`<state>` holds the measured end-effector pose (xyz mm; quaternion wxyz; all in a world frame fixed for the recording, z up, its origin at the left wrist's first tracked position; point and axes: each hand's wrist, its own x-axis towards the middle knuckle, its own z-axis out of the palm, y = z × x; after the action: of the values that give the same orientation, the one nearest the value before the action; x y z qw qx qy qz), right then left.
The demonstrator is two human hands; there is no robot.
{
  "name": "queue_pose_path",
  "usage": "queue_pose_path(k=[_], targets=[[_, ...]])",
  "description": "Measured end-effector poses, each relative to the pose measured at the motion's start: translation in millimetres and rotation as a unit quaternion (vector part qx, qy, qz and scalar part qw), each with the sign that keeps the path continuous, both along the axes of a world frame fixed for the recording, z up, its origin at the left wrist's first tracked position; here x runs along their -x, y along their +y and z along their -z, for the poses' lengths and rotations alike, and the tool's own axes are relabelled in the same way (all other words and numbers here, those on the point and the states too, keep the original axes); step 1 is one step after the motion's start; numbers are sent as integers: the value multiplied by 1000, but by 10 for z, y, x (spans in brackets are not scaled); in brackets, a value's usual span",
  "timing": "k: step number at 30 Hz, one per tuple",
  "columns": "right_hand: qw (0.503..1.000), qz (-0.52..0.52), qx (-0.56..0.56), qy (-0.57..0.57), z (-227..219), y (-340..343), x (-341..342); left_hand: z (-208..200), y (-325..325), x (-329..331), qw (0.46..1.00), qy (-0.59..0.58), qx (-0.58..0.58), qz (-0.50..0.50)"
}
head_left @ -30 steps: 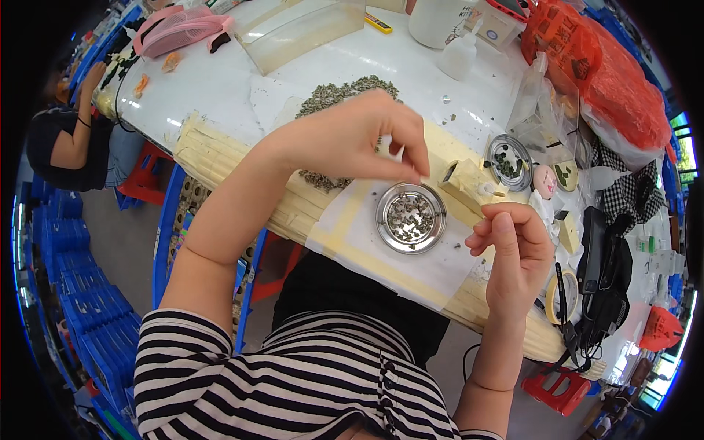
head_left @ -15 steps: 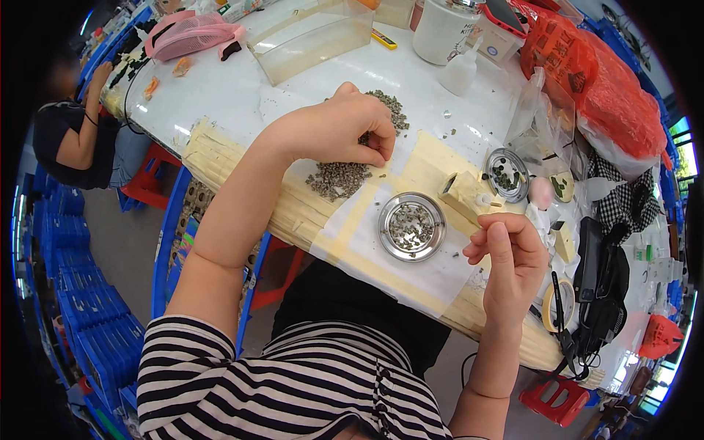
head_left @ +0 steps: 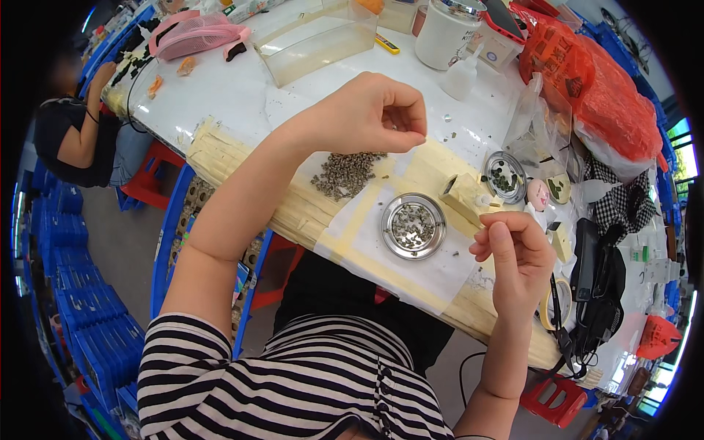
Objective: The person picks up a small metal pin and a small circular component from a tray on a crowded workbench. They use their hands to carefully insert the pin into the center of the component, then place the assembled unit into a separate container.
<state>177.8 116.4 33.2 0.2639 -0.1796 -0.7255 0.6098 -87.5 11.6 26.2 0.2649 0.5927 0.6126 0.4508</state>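
My left hand (head_left: 370, 116) hangs over the table beyond a heap of small grey-brown metal-looking parts (head_left: 343, 174). Its thumb and forefinger are pinched; anything between them is too small to make out. My right hand (head_left: 515, 257) is raised beside a yellow-taped block (head_left: 467, 196), fingers curled and thumb against the forefinger. What it holds, if anything, cannot be made out. Between the hands, a round shiny metal dish (head_left: 413, 254) with scattered small grey pieces in it rests on white paper (head_left: 359, 227) taped to the table.
Another metal dish (head_left: 504, 154) with dark green pieces stands at the right, near a tape roll (head_left: 546, 308) and a black strapped pouch (head_left: 609, 275). Farther back are a clear plastic bin (head_left: 315, 55), a white canister (head_left: 444, 37) and red bags (head_left: 609, 110). A co-worker (head_left: 77, 136) sits at far left.
My left hand has lifted off the heap of parts and moved to the right and away from me, still pinched. The right hand has barely shifted.
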Motion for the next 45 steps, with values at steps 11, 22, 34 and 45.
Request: queue_pose_path(k=[11,22,34,45], targets=[[909,84,-404,58,-91,161,270,-17,315,-519,895,-429,11,120],[997,-11,64,-33,56,38,91,192,166,-632,900,-409,-37,145],[985,-66,162,-10,62,82,65,184,153,-633,939,-314,-34,132],[987,34,-153,32,120,99,90,130,146,-627,984,-108,-113,87]])
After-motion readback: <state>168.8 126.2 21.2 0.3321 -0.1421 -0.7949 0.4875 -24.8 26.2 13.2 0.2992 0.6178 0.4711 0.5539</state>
